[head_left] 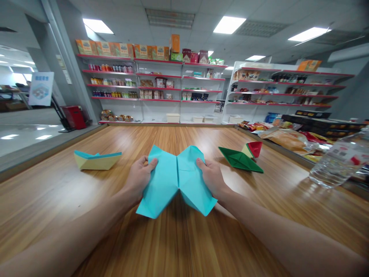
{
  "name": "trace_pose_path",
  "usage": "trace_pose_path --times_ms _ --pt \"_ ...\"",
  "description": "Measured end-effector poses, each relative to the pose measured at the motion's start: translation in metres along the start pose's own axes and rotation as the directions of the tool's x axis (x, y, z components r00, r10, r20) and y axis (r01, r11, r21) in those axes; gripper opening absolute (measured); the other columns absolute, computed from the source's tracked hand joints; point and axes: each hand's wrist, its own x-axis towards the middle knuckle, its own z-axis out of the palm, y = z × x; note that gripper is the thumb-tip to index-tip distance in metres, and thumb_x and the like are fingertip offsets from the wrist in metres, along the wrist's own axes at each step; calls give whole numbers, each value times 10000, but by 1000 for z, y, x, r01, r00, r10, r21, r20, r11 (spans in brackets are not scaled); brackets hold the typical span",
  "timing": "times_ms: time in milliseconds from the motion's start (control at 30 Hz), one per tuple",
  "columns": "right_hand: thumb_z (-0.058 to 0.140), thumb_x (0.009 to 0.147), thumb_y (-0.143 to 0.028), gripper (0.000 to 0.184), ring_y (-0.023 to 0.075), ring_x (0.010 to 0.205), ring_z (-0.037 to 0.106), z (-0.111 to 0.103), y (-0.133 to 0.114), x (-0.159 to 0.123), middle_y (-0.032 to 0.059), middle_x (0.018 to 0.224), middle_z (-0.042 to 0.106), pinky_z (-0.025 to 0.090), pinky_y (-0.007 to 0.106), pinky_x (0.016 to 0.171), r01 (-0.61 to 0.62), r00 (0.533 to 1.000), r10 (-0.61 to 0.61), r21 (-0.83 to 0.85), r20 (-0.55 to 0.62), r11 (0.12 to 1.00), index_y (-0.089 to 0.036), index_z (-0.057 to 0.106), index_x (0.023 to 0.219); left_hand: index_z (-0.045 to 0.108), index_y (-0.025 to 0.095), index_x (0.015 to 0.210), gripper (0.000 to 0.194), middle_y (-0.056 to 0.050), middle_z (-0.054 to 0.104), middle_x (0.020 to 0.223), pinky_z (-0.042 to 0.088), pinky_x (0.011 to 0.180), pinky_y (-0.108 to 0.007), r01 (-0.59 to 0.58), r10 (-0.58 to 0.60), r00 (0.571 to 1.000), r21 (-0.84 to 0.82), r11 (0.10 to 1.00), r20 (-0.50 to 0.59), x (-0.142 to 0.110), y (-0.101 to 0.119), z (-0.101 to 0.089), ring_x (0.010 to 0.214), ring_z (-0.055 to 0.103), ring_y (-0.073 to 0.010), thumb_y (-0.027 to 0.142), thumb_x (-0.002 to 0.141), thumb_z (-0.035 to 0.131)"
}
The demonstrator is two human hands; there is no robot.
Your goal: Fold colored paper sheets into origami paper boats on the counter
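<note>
A creased sheet of light-blue origami paper (pixel 164 181) is held up above the table between both hands, partly folded, with pointed corners and a crease down its middle. My left hand (pixel 141 173) pinches its left edge, thumb on the near face. At the opposite edge my right hand (pixel 211 175) grips it the same way. The other fingers are hidden behind the paper. To the left sits a yellow and blue paper boat (pixel 98 161). On the right lies a green paper boat (pixel 240 159), with a red and cream folded paper piece (pixel 254 149) right behind it.
The wooden table (pixel 115 238) has a raised rim. A clear plastic bottle (pixel 336 165) stands at the right edge, near packaged snacks (pixel 288 140). Stocked shelves (pixel 158 77) line the back, and a red box (pixel 75 117) stands on the floor at left.
</note>
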Motion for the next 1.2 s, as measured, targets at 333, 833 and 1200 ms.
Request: trace_pose_path --times_ms 333,833,1200 --pt "540 768 -530 402 129 524 426 13 -5 -26 -14 553 497 326 249 489 -14 996 16 -20 93 1000 -167 515 597 630 139 727 336 -27 643 638 482 526 -256 287 -241 912 -98 953 331 -6 -17 6 542 603 -154 401 594 792" --pt "485 808 -516 415 135 515 419 -1 6 0 6 551 504 293 242 473 134 991 -137 -155 -5 979 -149 570 635 544 170 809 374 38 602 543 442 428 -218 1 14 991 -112 994 134 8 3 -9 417 542 -116 330 588 799" --pt "471 818 -518 413 126 508 404 0 4 -3 -14 538 471 276 243 470 148 989 -148 -183 13 972 -166 528 608 600 113 837 94 -23 635 662 510 537 -216 147 -52 962 -351 925 268 -3 7 -4 523 584 -108 135 753 637"
